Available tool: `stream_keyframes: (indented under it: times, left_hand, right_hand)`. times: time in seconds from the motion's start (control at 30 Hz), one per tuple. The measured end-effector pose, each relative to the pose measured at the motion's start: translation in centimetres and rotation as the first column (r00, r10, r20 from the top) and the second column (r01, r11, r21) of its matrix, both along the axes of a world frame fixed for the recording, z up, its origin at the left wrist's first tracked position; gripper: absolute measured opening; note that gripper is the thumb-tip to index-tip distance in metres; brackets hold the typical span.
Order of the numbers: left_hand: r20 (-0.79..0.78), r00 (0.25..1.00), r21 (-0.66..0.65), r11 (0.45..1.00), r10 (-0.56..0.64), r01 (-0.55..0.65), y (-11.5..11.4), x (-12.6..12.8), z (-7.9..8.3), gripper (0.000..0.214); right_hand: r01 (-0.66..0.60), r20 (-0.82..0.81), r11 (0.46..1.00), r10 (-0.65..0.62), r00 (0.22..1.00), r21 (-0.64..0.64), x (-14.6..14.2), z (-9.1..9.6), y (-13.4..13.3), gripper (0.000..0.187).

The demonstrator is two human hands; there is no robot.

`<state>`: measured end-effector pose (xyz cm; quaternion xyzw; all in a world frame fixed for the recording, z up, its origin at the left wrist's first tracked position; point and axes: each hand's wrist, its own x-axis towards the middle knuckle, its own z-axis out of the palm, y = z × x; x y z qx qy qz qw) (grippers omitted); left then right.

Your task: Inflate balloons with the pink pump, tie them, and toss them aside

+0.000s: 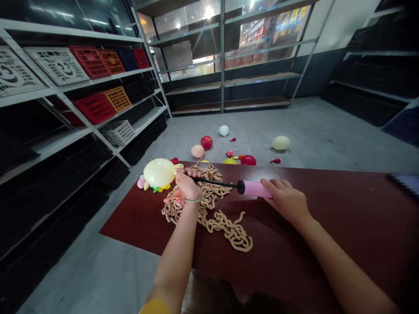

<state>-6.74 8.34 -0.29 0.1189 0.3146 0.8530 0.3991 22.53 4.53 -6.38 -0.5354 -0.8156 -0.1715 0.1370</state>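
Dark red table (343, 218) before me; at its far left, the yellow balloon (159, 172) is swollen beside my left hand (188, 184), curled tight round the black end of the pump (241, 187). My right hand (288, 201) grips its pink barrel (253, 189). I judge it well filled; tied, I can't tell. Limp balloons (161, 189) beside it are unfilled; full balloons (280, 143) lie on the far floor (314, 126).

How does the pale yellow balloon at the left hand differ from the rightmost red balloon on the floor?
The pale yellow balloon is large and rounded; the rightmost red balloon looks small and limp. The pale yellow balloon is at the left hand; the rightmost red balloon lies on the floor. Both are balloons.
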Motion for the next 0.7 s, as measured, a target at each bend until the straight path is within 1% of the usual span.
stream_keyframes:
  times: [0.1,0.17,0.27,0.4,0.47,0.57,0.7]
  left_hand:
    - [0.010,0.998,0.013,0.998,0.060,-0.060,0.2,-0.6,-0.3,0.022]
    - [0.021,0.997,0.010,0.997,0.070,-0.070,0.2,-0.2,-0.3,0.022]
    - [0.015,1.000,-0.010,1.000,0.006,-0.006,-0.4,1.6,-0.4,0.024]
    - [-0.040,0.988,-0.016,0.989,-0.147,0.147,-1.7,5.3,-0.6,0.025]
    - [-0.053,0.977,-0.022,0.978,-0.207,0.206,-2.2,6.7,-0.8,0.026]
    - [-0.043,0.969,-0.029,0.970,-0.243,0.241,-2.4,7.4,-1.2,0.028]
    - [-0.015,0.976,-0.035,0.975,-0.219,0.219,-2.1,7.1,-1.5,0.027]
  right_hand:
    - [0.077,-0.012,0.996,-0.077,0.997,-0.046,-0.5,0.2,-0.7,0.038]
    - [0.095,-0.019,0.993,-0.096,0.995,-0.073,-1.5,0.4,-1.4,0.035]
    - [0.105,-0.050,0.990,-0.110,0.993,-0.095,-3.2,0.6,-2.2,0.033]
    - [0.070,-0.152,0.986,-0.093,0.984,-0.149,-4.7,0.6,-2.8,0.035]
    - [0.050,-0.208,0.983,-0.087,0.974,-0.175,-5.1,0.6,-2.9,0.034]
    - [0.028,-0.252,0.981,-0.077,0.965,-0.190,-5.4,0.5,-3.0,0.035]
    - [0.009,-0.229,0.982,-0.053,0.972,-0.190,-5.5,0.3,-3.1,0.036]
